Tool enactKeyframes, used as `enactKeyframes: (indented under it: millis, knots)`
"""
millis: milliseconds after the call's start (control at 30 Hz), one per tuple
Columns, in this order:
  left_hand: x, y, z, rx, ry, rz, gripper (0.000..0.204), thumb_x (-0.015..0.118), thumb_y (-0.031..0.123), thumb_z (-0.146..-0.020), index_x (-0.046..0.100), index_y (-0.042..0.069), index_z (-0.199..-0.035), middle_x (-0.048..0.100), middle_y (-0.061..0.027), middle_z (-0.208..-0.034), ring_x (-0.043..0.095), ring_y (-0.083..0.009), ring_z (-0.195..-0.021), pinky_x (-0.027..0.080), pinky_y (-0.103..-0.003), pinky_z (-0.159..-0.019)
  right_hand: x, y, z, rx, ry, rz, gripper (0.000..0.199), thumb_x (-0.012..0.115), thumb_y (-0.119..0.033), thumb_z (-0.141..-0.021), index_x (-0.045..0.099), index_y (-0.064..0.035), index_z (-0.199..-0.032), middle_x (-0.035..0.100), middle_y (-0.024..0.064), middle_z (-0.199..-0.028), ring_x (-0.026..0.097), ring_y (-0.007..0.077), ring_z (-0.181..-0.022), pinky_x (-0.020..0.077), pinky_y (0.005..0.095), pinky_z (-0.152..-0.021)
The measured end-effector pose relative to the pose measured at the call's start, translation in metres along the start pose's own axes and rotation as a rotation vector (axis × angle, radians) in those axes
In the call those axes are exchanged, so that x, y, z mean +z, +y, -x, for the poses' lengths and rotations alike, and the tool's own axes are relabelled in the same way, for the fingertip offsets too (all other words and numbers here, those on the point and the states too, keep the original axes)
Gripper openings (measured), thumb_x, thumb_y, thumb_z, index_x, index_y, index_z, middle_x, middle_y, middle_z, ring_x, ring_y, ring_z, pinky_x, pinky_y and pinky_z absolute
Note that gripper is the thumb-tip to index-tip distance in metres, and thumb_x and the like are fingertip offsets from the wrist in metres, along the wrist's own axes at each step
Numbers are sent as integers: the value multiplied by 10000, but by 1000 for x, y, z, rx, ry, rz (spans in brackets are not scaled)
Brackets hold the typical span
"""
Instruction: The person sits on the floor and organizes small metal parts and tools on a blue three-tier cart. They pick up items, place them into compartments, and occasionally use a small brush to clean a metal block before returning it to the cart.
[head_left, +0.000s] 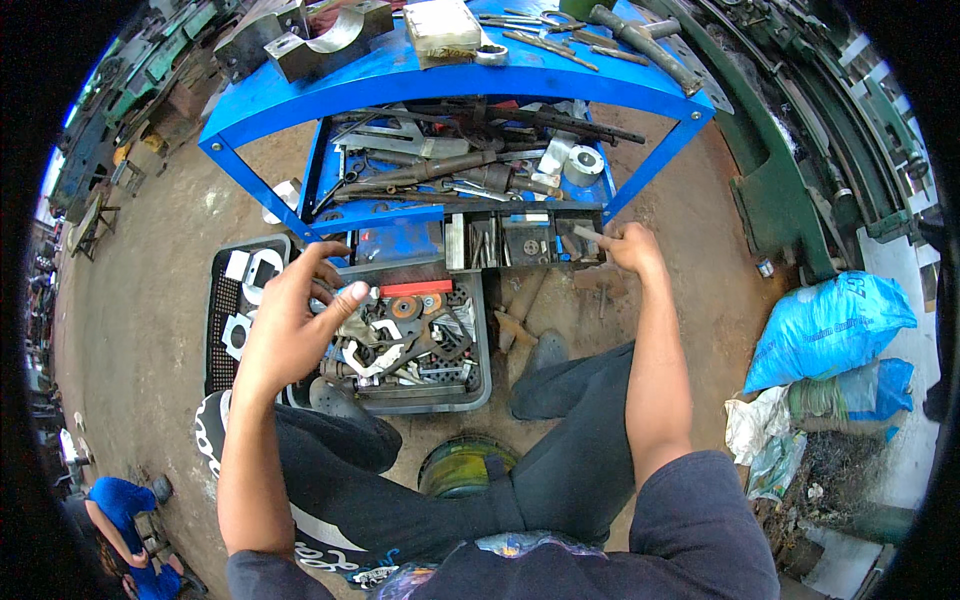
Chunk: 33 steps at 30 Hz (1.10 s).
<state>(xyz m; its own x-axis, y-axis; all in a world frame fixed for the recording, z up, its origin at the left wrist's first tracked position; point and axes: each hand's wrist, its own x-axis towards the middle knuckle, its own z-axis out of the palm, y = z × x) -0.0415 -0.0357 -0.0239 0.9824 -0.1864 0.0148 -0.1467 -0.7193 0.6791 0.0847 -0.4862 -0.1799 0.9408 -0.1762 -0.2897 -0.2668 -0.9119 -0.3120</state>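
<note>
My right hand (632, 250) pinches a small flat grey bar (589, 235) over the right end of a shallow drawer. That drawer (500, 265) has dark compartments with small metal rods and bits, and a blue section at its left. My left hand (305, 310) is at the drawer's left end, above a grey crate (484, 370). Its thumb and fingers are apart and bent; I make out nothing held, though the palm side is hidden. Beneath it, the crate holds clamps, a brown disc (405, 308), a red strip (417, 287) and mixed metal parts.
A blue workbench (450, 84) stands ahead, with metal blocks and tools on top and a shelf of shafts and wrenches below. A black basket (222, 345) sits left; blue sacks (835, 325) and a green machine (770, 150) are right. Another person (125, 535) sits at lower left.
</note>
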Motion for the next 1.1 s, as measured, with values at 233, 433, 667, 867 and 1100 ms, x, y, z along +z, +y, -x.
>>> enactKeyframes:
  millis: [233,433,667,867,1100]
  knots:
    - [7,15,-3,-28,-58,43,521,760,324,-947,601,-28,-1297,693,-168,-876,710,-227,-742,547,-361,-666,25,6,-8,98,128,-19,556,787,-531,-843,752,-11,-1039,744,237,-1019,717,409,-993,558,498,-875]
    - [6,15,-3,-76,-99,2,546,760,347,-944,597,-21,-1313,695,-176,-866,702,-244,-719,545,-372,-654,42,17,-25,-14,111,-6,332,749,-400,-894,799,-124,-1071,720,226,-1035,707,369,-1025,560,463,-909]
    - [2,4,2,-80,-127,3,565,768,362,-932,596,-26,-1305,699,-171,-832,688,-247,-689,536,-380,-637,65,3,-42,-48,139,366,378,633,-141,-924,687,-194,-1294,590,200,-1371,560,447,-1278,535,527,-1009]
    - [-2,-4,-1,-98,-98,-8,539,774,337,-930,604,-26,-1290,682,-161,-806,680,-227,-656,527,-371,-616,46,3,-44,-86,231,206,250,725,-39,-815,727,-98,-1058,690,204,-1135,672,402,-1066,567,499,-901]
    - [0,4,-6,-126,-165,-20,472,787,240,-908,619,-10,-1271,669,-104,-819,629,-164,-709,511,-328,-671,49,-1,-37,-153,281,157,239,863,-238,-767,812,-175,-992,631,207,-1223,568,412,-1214,519,493,-1000]
